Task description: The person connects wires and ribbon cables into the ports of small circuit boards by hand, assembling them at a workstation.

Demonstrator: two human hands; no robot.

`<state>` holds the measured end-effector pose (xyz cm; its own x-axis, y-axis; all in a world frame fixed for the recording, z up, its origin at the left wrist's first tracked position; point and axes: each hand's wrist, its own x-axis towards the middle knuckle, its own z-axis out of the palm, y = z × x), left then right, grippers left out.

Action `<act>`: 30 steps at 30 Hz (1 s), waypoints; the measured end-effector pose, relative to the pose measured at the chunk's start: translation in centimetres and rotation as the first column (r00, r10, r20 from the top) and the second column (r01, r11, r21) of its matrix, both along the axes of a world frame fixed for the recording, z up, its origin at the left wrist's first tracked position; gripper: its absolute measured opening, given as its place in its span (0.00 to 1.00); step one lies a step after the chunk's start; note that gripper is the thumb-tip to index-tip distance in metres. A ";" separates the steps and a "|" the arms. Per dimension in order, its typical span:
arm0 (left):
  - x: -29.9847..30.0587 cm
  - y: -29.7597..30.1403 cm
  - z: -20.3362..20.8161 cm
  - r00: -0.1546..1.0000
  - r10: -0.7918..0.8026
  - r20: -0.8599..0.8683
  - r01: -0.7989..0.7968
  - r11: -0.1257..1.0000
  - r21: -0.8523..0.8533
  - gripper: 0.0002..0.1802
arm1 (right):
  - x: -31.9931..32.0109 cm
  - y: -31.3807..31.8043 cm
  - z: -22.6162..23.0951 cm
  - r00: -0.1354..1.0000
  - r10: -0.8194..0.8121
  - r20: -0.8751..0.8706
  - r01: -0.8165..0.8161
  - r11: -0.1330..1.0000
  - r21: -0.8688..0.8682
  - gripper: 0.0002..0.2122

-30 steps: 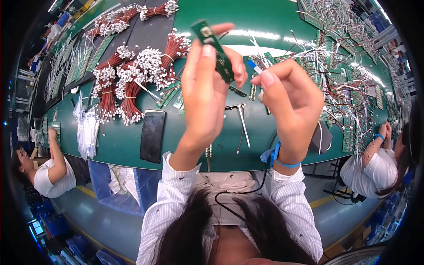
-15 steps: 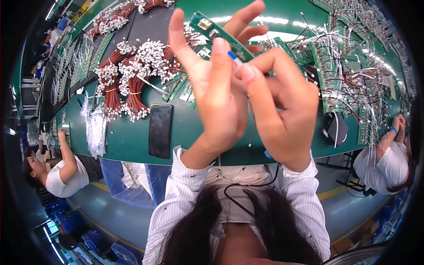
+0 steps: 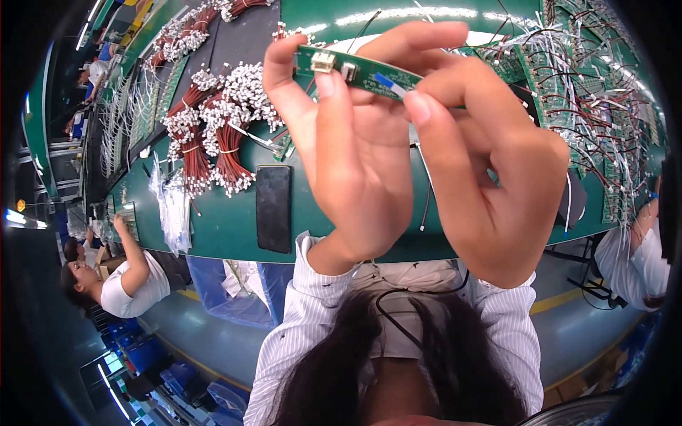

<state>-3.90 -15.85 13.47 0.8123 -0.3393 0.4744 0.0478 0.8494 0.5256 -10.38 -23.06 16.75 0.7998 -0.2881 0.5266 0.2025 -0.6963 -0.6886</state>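
Observation:
My left hand (image 3: 355, 167) holds a narrow green circuit board (image 3: 368, 72) up above the bench, tilted slightly down to the right. Its thumb presses by a cream connector (image 3: 323, 62), and a fingertip touches the board's left end. A smaller metal-sided socket sits beside that connector. At the board's right part, my right hand (image 3: 497, 170) pinches a thin white strip, like a flat ribbon cable, with a blue end (image 3: 389, 84). The blue end lies over the board's face; whether it is joined there I cannot tell. The board's right end is hidden behind my right fingers.
Bundles of red-brown wires (image 3: 190, 153) with white plugs lie left on the green bench (image 3: 234, 206). Nearby are a black phone (image 3: 274, 209) and clear plastic bags (image 3: 170, 206). Wired boards (image 3: 568, 106) crowd the right. Co-workers sit at both sides; a blue-lined bin (image 3: 234, 291) stands below.
The board has turned closer to level, and my left thumb now lies by the cream connector. My right hand has moved right and appears larger, still pinching the strip. The whole view has shifted slightly.

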 end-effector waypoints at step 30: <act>0.1 0.0 -0.7 0.984 0.063 -0.169 -0.037 0.988 0.152 0.18 | 0.8 -0.7 -1.2 0.973 -0.190 0.129 0.211 0.963 -0.170 0.02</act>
